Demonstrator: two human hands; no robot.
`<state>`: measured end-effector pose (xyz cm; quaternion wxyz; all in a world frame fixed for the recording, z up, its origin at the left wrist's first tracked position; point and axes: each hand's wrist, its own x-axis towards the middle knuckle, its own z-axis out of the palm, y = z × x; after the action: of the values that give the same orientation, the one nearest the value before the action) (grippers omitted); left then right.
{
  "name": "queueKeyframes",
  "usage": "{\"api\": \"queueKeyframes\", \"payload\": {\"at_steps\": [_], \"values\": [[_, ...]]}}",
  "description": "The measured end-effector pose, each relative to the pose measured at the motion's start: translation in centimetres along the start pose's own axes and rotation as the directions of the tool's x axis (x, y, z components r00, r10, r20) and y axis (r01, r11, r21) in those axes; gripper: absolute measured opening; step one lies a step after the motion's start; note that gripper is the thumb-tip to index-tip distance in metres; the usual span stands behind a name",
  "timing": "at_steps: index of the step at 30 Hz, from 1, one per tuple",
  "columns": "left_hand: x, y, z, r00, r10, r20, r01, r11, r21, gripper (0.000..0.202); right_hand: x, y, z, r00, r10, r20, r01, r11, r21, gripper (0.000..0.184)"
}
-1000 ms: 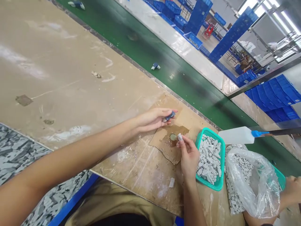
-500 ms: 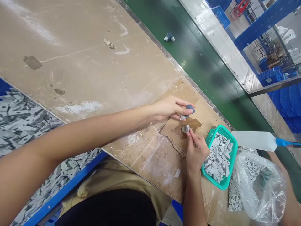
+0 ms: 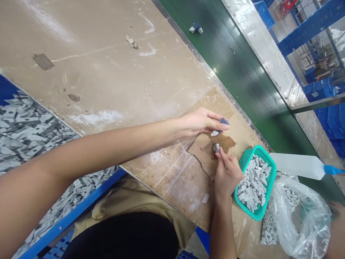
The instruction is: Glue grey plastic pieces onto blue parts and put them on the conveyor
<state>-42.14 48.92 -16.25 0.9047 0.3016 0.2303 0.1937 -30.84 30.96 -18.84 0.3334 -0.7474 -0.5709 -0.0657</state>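
My left hand [image 3: 206,122] pinches a small blue-grey plastic piece [image 3: 223,123] above a torn sheet of brown cardboard [image 3: 201,153]. A white part [image 3: 215,133] shows just beneath that piece, close to my fingers. My right hand [image 3: 228,172] grips a small light-grey plastic piece [image 3: 217,146] between thumb and fingertips. This piece is at a small round cap-like dish [image 3: 214,148] on a dark, wet-looking patch of the cardboard. Whether it touches the dish is hard to make out.
Right of my hand stands a green basket [image 3: 254,216] of small grey pieces. Beyond it are a white squeeze bottle [image 3: 298,165], a clear plastic bag [image 3: 302,223] and another person's blurred arm [image 3: 336,226]. A green belt [image 3: 242,82] carries a small assembled piece [image 3: 196,28]. Grey parts [image 3: 27,133] fill a bin at left.
The light-grey piece in my right hand has moved in closer over the round dish. My left hand keeps its piece, tilted slightly differently. The whole view has shifted a little.
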Motion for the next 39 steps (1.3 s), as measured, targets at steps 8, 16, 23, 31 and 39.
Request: {"api": "queueKeyframes", "payload": {"at_steps": [8,16,23,31,39], "values": [[-0.2,-0.5,0.3,0.997,0.08,0.007,-0.079,0.948,0.31,0.019,0.5,-1.4,-1.1,0.973,0.173,-0.152,-0.139,0.967,0.211,0.018],[-1.0,-2.5,1.0,0.955,0.032,0.294,-0.152,0.906,0.394,0.023,0.4,-1.9,-1.9,0.937,0.111,-0.332,-0.003,0.952,0.307,0.025],[-1.8,-2.7,1.7,0.946,0.005,0.324,-0.139,0.91,0.391,0.031,0.5,-2.0,-2.3,0.967,0.014,-0.253,0.062,0.955,0.292,0.031],[-2.6,-3.1,2.4,0.966,0.132,0.224,-0.224,0.861,0.457,0.021,0.1,-2.3,-2.2,0.966,0.033,-0.257,0.034,0.967,0.252,0.041],[-2.9,-3.9,2.7,0.974,0.179,0.136,-0.223,0.842,0.491,0.021,-0.1,-2.5,-2.5,0.983,0.125,-0.138,-0.077,0.947,0.313,0.041]]}}
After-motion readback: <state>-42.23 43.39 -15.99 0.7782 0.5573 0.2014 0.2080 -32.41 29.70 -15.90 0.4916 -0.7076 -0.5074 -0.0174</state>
